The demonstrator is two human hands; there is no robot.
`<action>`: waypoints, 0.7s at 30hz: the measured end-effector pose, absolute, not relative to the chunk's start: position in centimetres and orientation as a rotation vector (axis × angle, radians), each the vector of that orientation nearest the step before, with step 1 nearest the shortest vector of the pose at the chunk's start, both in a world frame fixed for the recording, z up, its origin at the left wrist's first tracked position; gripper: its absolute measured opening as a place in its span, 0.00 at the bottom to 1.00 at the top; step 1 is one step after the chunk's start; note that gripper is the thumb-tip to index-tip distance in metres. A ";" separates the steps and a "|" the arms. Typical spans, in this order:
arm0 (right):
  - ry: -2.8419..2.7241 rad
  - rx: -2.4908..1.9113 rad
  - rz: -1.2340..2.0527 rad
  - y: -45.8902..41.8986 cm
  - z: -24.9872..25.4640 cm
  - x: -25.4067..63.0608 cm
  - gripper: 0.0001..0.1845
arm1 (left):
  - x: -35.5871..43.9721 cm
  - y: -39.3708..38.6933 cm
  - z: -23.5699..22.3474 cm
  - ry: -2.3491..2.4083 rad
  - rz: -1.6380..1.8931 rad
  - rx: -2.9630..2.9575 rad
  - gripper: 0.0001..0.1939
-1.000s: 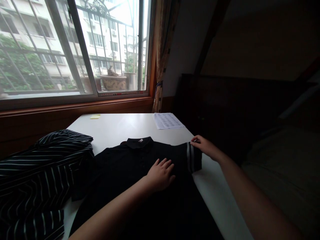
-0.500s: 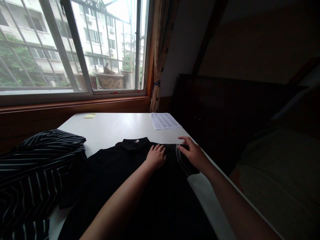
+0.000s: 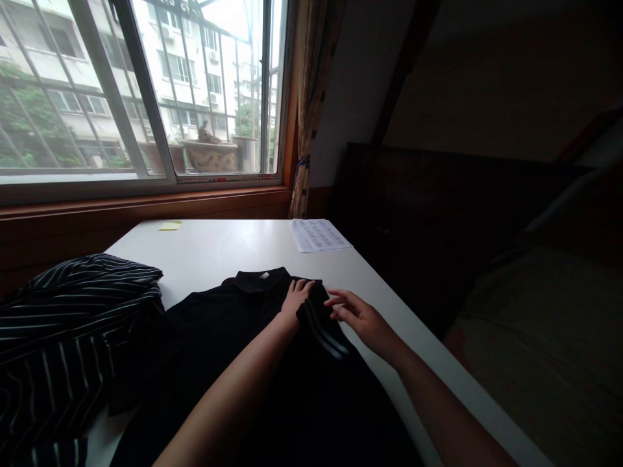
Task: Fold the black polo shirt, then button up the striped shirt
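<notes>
One black shirt [image 3: 316,402], lying front up on a white table [image 3: 219,250], collar [image 3: 260,281] toward the window [image 3: 209,84], small pale label [image 3: 264,275] showing inside the neck. One sleeve [image 3: 317,324], at the right of the shirt, turned inward over the front; two grey stripes [image 3: 325,338] running slantwise near its hem.

One left hand [image 3: 294,299], palm down on the shirt between collar and turned-in sleeve, fingers slightly spread, sleeve edge just beside the knuckles.

One right hand [image 3: 360,318], just beside the fold at the shirt's right edge; fingers loosely bent and parted, thumb apart from the forefinger; contact with the cloth impossible to tell.

One striped garment [image 3: 73,324], black with thin white lines, heaped at the left of the table, close against the shirt; overlap lost in the dark.

One yellow note [image 3: 170,226], flat at the far left of the table. Printed papers [image 3: 318,235], flat near the far right corner, well apart from the shirt.

One patterned curtain [image 3: 302,130], gathered and tied beside the window. One flowerpot [image 3: 211,157], outside behind the glass.
</notes>
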State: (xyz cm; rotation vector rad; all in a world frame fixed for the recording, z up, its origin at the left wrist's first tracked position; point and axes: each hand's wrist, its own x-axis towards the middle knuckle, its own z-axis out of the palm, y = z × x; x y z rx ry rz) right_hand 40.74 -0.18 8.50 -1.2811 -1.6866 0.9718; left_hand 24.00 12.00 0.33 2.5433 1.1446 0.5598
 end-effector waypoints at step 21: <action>-2.127 -1.747 0.227 -6.8 2.2 44.9 0.14 | 18.7 12.6 3.6 1.193 0.400 2.133 0.36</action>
